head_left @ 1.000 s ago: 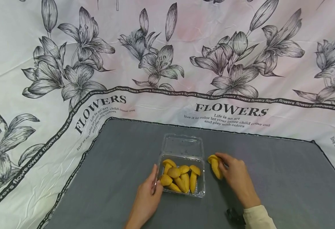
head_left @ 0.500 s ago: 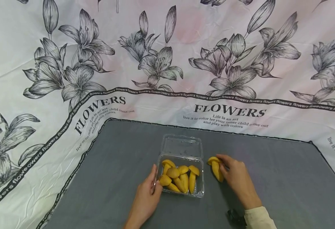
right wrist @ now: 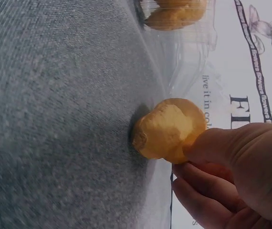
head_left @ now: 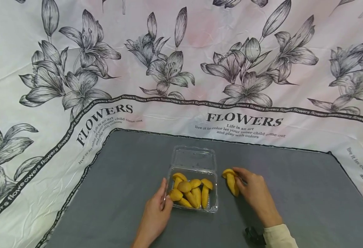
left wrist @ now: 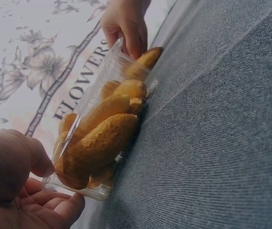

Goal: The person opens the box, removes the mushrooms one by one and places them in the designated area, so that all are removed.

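A clear plastic clamshell box point(head_left: 211, 208) stands on the grey cloth with its lid point(head_left: 193, 158) tipped back. Several yellow mushrooms point(head_left: 197, 197) with rounded caps and thick stems lie inside it. At the box's left side my left hand point(head_left: 155, 215) grips the wall, thumb on the rim and fingers at the outer side, as the left wrist view also shows. My right hand point(head_left: 257, 193) pinches another yellow mushroom point(head_left: 232, 184) between thumb and fingers, to the right of the box. In the right wrist view this mushroom's stem end point(right wrist: 148, 136) faces the camera, close over the cloth.
The grey cloth point(head_left: 131, 165) has a white border printed with black lettering, and a white flowered sheet point(head_left: 200, 75) rises behind it. A small dark object point(head_left: 254, 236) shows beside the right sleeve point(head_left: 280, 237).
The head view has turned slightly, so the scene sits a little further left. Both hands keep their holds on the box and the mushroom.
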Tool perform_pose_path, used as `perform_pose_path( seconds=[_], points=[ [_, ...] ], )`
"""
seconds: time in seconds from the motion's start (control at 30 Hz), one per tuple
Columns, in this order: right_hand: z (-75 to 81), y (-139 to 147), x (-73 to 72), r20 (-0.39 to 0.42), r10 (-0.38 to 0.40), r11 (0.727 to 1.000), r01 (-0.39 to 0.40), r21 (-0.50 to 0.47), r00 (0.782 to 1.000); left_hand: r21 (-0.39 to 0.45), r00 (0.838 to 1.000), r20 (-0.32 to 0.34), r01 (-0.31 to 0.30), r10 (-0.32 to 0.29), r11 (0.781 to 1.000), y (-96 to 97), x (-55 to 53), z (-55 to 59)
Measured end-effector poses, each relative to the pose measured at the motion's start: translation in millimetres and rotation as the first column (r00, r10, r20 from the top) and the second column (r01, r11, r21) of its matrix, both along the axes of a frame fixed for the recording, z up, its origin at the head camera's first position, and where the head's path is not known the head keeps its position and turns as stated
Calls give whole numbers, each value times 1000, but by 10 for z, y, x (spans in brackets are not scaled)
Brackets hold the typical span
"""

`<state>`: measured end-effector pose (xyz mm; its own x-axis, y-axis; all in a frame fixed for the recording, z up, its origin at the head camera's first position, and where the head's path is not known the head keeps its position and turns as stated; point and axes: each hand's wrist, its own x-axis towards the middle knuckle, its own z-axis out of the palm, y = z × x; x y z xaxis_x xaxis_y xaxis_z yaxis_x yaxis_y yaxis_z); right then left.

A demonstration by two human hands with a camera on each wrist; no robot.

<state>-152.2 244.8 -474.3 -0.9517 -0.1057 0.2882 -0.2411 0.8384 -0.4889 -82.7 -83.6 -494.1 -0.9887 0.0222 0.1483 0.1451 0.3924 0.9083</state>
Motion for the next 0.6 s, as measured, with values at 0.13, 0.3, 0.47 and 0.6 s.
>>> perform_pose_path(
  seconds=[0.13,0.3,0.47,0.6],
  points=[
    [13,19,14,-20,-12,1000,12,-10,1000,1,1000,5,-4,4,1000,3,0,-1],
    [30,40,15,-56,-27,999,25,-26,998,16,1000,9,6,-6,1000,8,-8,4],
    [96,47,28,-91,-27,999,22,-46,995,1,1000,5,2,-2,1000,17,-10,1],
    [161,23,48,-96,-15,998,9,-64,995,-6,1000,1,-1,1,1000,20,-6,-2]
  ],
)
